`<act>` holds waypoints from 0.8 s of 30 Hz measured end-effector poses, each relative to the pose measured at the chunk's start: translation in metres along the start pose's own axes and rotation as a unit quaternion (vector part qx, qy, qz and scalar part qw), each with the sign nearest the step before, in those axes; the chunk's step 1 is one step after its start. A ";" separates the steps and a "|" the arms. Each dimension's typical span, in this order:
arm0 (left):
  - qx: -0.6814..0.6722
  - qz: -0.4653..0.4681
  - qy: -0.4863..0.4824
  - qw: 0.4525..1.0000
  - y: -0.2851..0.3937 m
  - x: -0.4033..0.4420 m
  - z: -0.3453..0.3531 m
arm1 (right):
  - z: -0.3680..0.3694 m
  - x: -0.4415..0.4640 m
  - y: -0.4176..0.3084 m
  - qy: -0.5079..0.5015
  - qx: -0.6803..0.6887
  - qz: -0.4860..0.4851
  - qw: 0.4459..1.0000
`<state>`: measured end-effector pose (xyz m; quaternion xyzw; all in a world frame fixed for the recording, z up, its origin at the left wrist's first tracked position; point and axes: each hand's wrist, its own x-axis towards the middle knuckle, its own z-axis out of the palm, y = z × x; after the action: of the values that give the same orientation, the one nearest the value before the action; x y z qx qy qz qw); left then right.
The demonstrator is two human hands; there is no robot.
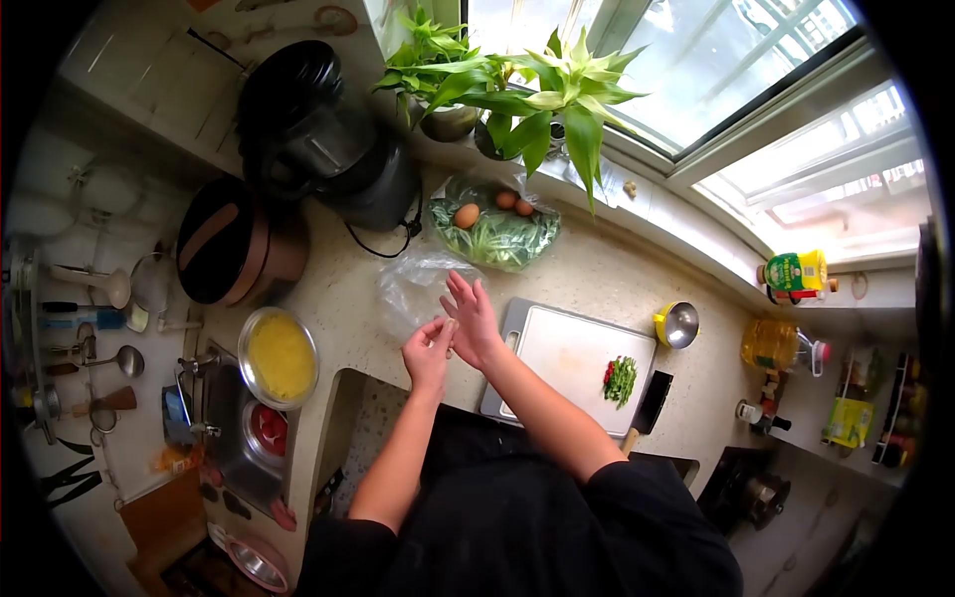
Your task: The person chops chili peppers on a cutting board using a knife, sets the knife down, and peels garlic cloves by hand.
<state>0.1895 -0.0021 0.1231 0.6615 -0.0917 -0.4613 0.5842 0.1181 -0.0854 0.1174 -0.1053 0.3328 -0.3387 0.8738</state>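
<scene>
My left hand point(428, 356) is closed in a pinch against the thumb side of my right hand point(472, 323). Something small and pale shows at its fingertips, too small to name. The fingers of my right hand are stretched out and apart, pointing up and away from me. Just behind both hands lies a crumpled clear plastic bag point(413, 284). To the right of them sits a white cutting board point(562, 348) with a grey edge. Chopped green and red pieces point(619, 382) are heaped on its right side, and a cleaver point(652, 403) lies beside it.
Eggs point(467, 216) rest on bagged leafy greens point(507, 242) at the back. A black appliance point(328, 139) and a rice cooker point(239, 249) stand left. A bowl of yellow food point(282, 358) is by the sink point(227, 443). A small metal bowl point(680, 324) sits right; potted plants point(567, 99) line the sill.
</scene>
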 end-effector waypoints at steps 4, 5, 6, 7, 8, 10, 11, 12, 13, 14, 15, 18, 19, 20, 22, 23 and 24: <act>-0.057 -0.025 -0.021 0.998 -0.001 -0.005 0.015 | -0.009 -0.024 -0.012 0.008 0.008 0.002 1.000; -0.072 -0.028 -0.028 0.997 0.000 -0.004 0.020 | -0.009 -0.030 -0.017 0.018 -0.006 0.002 1.000; -0.095 -0.038 -0.040 0.994 0.001 -0.004 0.024 | -0.016 -0.034 -0.020 0.005 0.029 0.006 1.000; -0.117 -0.051 -0.053 0.990 0.001 -0.005 0.030 | -0.024 -0.039 -0.023 -0.007 0.065 0.009 0.998; -0.139 -0.065 -0.067 0.986 -0.001 -0.006 0.037 | -0.033 -0.045 -0.028 -0.019 0.100 0.011 0.995; -0.117 -0.084 -0.095 0.985 0.008 -0.014 0.053 | -0.044 -0.054 -0.040 0.031 0.134 -0.016 0.990; -0.105 -0.093 -0.107 0.984 0.013 -0.018 0.061 | -0.049 -0.059 -0.045 0.055 0.152 -0.029 0.986; -0.107 -0.102 -0.119 0.982 0.014 -0.022 0.068 | -0.054 -0.066 -0.051 0.051 0.172 -0.028 0.983; -0.108 -0.110 -0.132 0.979 0.014 -0.026 0.076 | -0.061 -0.071 -0.056 0.043 0.184 -0.032 0.982; -0.109 -0.119 -0.145 0.976 0.013 -0.029 0.084 | -0.068 -0.077 -0.062 0.035 0.195 -0.035 0.980; -0.106 -0.117 -0.156 0.975 0.010 -0.030 0.090 | -0.075 -0.083 -0.069 0.027 0.205 -0.039 0.978; -0.097 -0.121 -0.171 0.973 0.004 -0.035 0.104 | -0.099 -0.094 -0.102 0.115 0.039 -0.136 0.983; -0.093 -0.124 -0.180 0.971 0.000 -0.035 0.107 | -0.111 -0.095 -0.118 0.123 0.011 -0.176 0.977; -0.088 -0.127 -0.188 0.970 -0.004 -0.035 0.107 | -0.124 -0.097 -0.136 0.158 -0.054 -0.216 0.962; -0.075 -0.139 -0.195 0.968 -0.007 -0.038 0.108 | -0.139 -0.098 -0.183 0.207 -0.154 -0.272 0.927; -0.070 -0.143 -0.197 0.967 -0.009 -0.041 0.108 | -0.147 -0.096 -0.208 0.221 -0.189 -0.288 0.913; -0.066 -0.147 -0.198 0.967 -0.011 -0.043 0.107 | -0.165 -0.088 -0.231 0.232 -0.253 -0.302 0.889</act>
<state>0.0842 -0.0441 0.1472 0.5233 -0.0768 -0.6686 0.5228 -0.1588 -0.1928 0.1317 -0.3367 0.5522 -0.5054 0.5712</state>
